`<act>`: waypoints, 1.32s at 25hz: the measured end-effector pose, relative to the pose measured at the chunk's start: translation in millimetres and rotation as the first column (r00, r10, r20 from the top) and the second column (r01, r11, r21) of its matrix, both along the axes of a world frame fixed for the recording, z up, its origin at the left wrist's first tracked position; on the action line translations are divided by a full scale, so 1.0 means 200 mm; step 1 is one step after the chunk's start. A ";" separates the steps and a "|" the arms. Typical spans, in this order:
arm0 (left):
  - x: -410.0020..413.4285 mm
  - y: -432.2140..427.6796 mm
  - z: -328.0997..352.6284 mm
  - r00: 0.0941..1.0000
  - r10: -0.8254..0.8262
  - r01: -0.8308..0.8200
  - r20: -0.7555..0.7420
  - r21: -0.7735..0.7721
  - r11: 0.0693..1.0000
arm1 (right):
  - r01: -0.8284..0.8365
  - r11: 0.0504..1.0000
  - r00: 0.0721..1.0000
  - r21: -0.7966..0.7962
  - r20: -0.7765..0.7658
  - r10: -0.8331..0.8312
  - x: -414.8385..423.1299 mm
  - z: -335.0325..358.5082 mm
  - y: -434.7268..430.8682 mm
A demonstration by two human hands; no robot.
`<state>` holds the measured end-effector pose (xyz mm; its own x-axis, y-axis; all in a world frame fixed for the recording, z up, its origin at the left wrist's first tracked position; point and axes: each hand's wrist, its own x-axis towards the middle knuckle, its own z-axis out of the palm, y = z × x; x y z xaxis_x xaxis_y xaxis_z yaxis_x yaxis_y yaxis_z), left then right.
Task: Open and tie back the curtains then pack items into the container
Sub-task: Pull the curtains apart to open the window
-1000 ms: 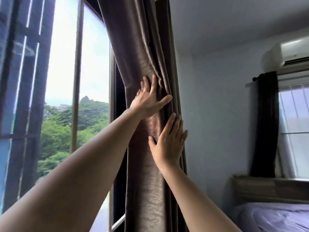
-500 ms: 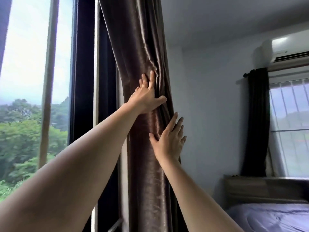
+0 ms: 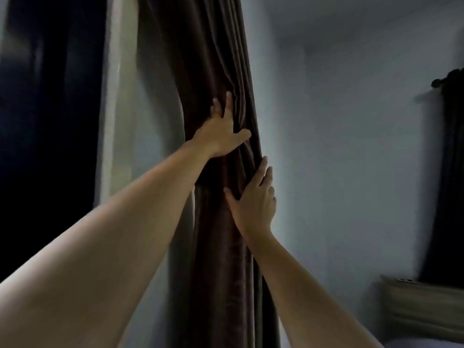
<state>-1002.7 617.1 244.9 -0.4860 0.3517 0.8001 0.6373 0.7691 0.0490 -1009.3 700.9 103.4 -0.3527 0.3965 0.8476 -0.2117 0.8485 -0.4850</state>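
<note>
Curtain [image 3: 216, 59]: gathered into one bundle, long axis vertical, dead ahead of both my palms. Left hand [image 3: 221, 131] higher, flat on its front, fingers straight, thumb splayed. Right hand [image 3: 253, 204] lower, straight fingers laid along its right edge; nothing clamped.

The brown curtain [image 3: 218, 247] runs off the frame's top and bottom edges. At far right a dark second curtain [image 3: 452, 172] is smeared and cropped; the headboard [image 3: 421, 305] below it is cropped too, and a small item [image 3: 404, 280] on it is unreadable.
</note>
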 end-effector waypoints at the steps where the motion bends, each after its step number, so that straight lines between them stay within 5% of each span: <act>1: -0.04 0.05 0.01 1.000 0.013 -0.013 0.009 0.009 1.000 | -0.033 0.999 0.999 0.000 -0.013 0.033 -0.05 0.02 0.05; 9: -0.08 0.23 0.01 0.998 0.003 -0.012 0.060 0.152 0.988 | -0.232 0.971 0.971 0.066 -0.044 0.235 -0.09 0.04 0.21; 14: 0.12 0.10 -0.10 0.998 -0.045 0.054 -0.036 0.312 0.949 | -0.489 0.860 0.870 0.147 0.007 0.493 0.10 -0.11 0.17; 17: 0.22 0.00 -0.13 0.990 0.023 0.036 -0.139 0.410 0.911 | -0.662 0.730 0.747 0.170 0.076 0.660 0.21 -0.20 0.13; 20: 0.30 -0.06 -0.15 0.995 0.062 -0.018 -0.079 0.471 0.882 | -0.808 0.582 0.590 0.096 0.122 0.798 0.23 -0.25 0.11; 24: 0.35 -0.10 -0.33 0.956 0.293 -0.275 0.019 0.407 0.871 | -0.979 0.154 0.132 -0.134 0.160 0.978 0.19 -0.37 0.08; 26: 0.38 -0.12 -0.49 0.930 0.360 -0.352 0.066 0.436 0.828 | -0.988 0.022 -0.007 -0.156 0.181 0.983 0.19 -0.48 0.05; 29: 0.42 -0.16 -0.74 0.927 0.348 -0.369 0.137 0.488 0.791 | -0.985 -0.060 -0.093 -0.162 0.205 0.974 0.21 -0.65 -0.01; 33: 0.49 -0.25 -0.96 0.924 0.319 -0.382 0.211 0.535 0.753 | -0.968 -0.017 -0.082 -0.250 0.254 0.964 0.20 -0.86 -0.10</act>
